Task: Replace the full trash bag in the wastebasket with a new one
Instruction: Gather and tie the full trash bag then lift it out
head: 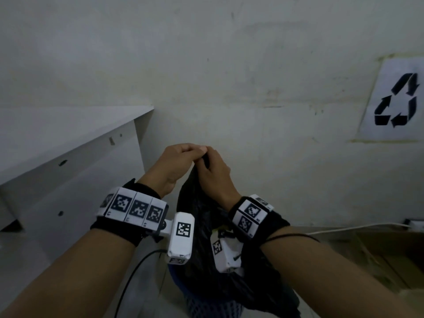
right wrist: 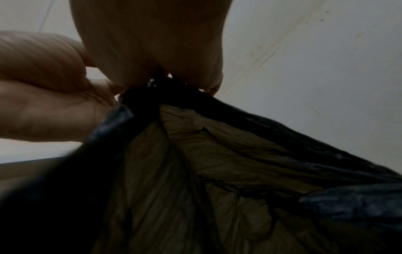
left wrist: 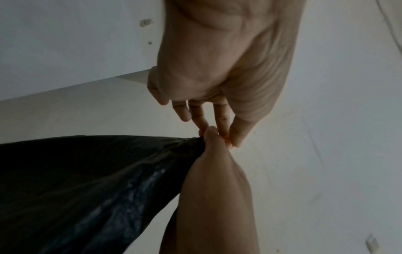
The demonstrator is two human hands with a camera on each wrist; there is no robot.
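Observation:
A black trash bag (head: pixel 202 226) hangs between my wrists, and its lower part sits in a blue mesh wastebasket (head: pixel 206 306) at the bottom edge. Its top is gathered to a narrow neck in front of the wall. My right hand (head: pixel 213 166) grips that neck from the right. My left hand (head: pixel 183 154) meets it from the left, fingertips pinching the very top of the bag. In the left wrist view the left fingers (left wrist: pixel 217 118) touch the right hand (left wrist: pixel 208 189) beside the bag (left wrist: pixel 87 189). The right wrist view shows the bag (right wrist: pixel 217 171) bunched under the right hand (right wrist: pixel 152 43).
A white shelf unit (head: pixel 68 134) stands close on the left. A sheet with a recycling sign (head: pixel 397 102) is taped on the wall at the right. A cardboard box (head: pixel 378 255) lies low right, with a white cable (head: pixel 344 228) behind it.

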